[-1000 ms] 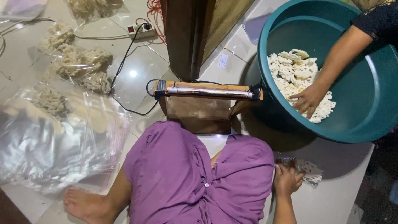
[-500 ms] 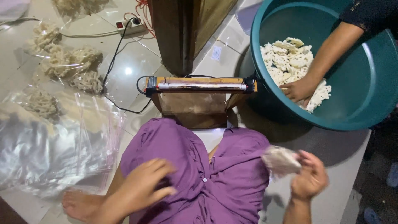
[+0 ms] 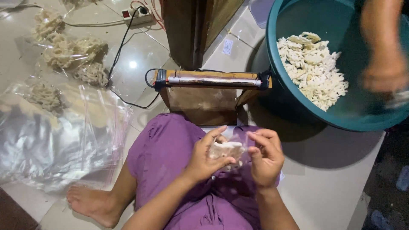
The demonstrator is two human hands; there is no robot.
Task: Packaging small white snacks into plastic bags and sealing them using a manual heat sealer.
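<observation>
Over my purple-clad lap, my left hand (image 3: 205, 158) and my right hand (image 3: 266, 156) together hold a small clear bag of pale crackers (image 3: 226, 150). The left hand's thumb and fingers pinch its left side, while the right hand's fingers grip its right edge. Just ahead of my knees stands a wooden heat sealer (image 3: 211, 94) with a metal bar along its top.
A teal tub (image 3: 366, 111) of pale crackers (image 3: 314, 70) sits at the right, with another person's blurred hand (image 3: 384, 76) above it. Empty clear bags (image 3: 55, 140) lie on the floor at left, filled bags (image 3: 72, 55) beyond them. A power strip (image 3: 135, 15) and cable lie behind.
My right hand brought the bag of crackers from my right side to the middle of my lap, and my left hand came up to take hold of it. The other person's hand lifted out of the tub.
</observation>
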